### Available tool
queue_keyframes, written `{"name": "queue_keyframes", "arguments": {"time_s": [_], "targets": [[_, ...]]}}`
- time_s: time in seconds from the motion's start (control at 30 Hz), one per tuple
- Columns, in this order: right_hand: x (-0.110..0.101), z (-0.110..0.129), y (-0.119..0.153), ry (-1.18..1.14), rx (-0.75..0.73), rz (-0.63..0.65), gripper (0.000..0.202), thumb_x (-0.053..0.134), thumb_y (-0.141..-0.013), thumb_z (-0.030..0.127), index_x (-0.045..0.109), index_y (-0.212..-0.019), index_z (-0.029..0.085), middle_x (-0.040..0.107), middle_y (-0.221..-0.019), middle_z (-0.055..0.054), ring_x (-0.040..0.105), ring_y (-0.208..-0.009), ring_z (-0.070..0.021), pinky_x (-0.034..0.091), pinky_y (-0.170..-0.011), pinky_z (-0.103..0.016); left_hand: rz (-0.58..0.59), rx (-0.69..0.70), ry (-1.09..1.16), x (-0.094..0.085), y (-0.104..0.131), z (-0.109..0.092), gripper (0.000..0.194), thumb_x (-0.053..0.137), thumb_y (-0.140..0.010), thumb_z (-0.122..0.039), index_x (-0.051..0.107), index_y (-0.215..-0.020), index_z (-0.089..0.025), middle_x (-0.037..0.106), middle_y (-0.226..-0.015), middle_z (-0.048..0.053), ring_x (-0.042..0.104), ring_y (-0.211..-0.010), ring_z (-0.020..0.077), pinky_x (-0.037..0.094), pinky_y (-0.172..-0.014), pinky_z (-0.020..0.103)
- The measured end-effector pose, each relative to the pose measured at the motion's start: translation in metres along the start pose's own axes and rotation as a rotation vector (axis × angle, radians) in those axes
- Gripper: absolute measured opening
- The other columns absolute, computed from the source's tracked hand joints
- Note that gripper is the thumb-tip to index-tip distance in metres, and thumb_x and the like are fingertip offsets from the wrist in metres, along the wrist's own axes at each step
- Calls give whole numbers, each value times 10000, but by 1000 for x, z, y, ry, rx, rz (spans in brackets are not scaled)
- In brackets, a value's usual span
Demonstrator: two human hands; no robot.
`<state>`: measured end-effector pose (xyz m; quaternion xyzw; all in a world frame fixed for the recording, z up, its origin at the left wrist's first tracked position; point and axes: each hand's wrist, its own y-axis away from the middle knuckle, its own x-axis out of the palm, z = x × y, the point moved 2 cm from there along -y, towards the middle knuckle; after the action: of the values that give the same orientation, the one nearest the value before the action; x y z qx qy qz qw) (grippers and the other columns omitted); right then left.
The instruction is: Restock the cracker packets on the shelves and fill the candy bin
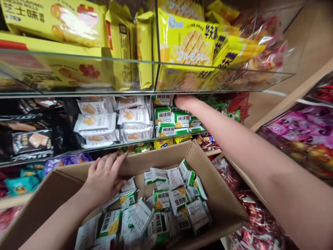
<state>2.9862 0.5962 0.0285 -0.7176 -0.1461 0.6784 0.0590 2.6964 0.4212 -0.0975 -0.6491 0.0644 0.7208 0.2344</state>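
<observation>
An open cardboard box (221, 187) stands tilted in front of the shelves, holding many small green-and-white snack packets (161, 199). My left hand (105, 177) grips the box's far rim, fingers over the edge and thumb on the inner side. My right hand (186, 103) reaches into the middle shelf, just above a stack of the same green-and-white packets (165, 116). The shelf above and the dim compartment partly hide its fingers, so whether it holds a packet is unclear.
Above, a glass-fronted shelf (130, 78) holds yellow snack bags (187, 41). White biscuit packets (97, 121) and black packets (31, 142) sit left of the green ones. Red-wrapped sweets (256, 215) lie at lower right, pink packets (299, 121) above them.
</observation>
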Motion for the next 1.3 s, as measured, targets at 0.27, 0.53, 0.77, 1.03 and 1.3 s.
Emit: {"name": "queue_keyframes", "arguments": {"time_s": [0.27,0.53,0.77,1.03,1.3], "targets": [[-32,9,94,23,-277,-137,290,398,-860,195,639,-971,79,615,-1020,-144,533,-999,-257,378,-898,-417,-56,98,286,-26,10,-3,368,391,-848,-253,523,-1177,-157,487,-1256,145,367,-1223,286,336,-991,449],[-7,76,206,-409,-630,405,218,452,-873,251,651,-916,173,645,-833,-54,593,-784,-158,445,-706,-293,508,-21,482,33,30,-29,470,525,-718,-180,521,-1187,-174,622,-1106,126,580,-1013,238,442,-862,341],[39,92,215,-400,-689,578,201,523,-821,274,662,-874,140,663,-865,-84,616,-831,-200,440,-702,-279,618,-100,460,43,37,-18,237,560,-590,-121,670,-782,-206,680,-905,66,625,-899,247,458,-793,329],[24,85,217,-772,-572,418,821,582,-749,513,215,-1403,180,356,-1379,-141,387,-1235,-263,373,-983,-366,541,-270,1396,-26,7,-35,385,559,-758,-454,619,-1025,-183,683,-854,5,596,-754,169,451,-646,227],[1,76,216,-746,-521,212,684,598,-722,299,325,-1333,159,470,-1271,-100,534,-1022,-229,479,-876,-347,357,-534,1710,-43,5,-66,490,710,-595,-518,655,-973,-211,659,-713,-3,580,-695,157,465,-631,233]]}}
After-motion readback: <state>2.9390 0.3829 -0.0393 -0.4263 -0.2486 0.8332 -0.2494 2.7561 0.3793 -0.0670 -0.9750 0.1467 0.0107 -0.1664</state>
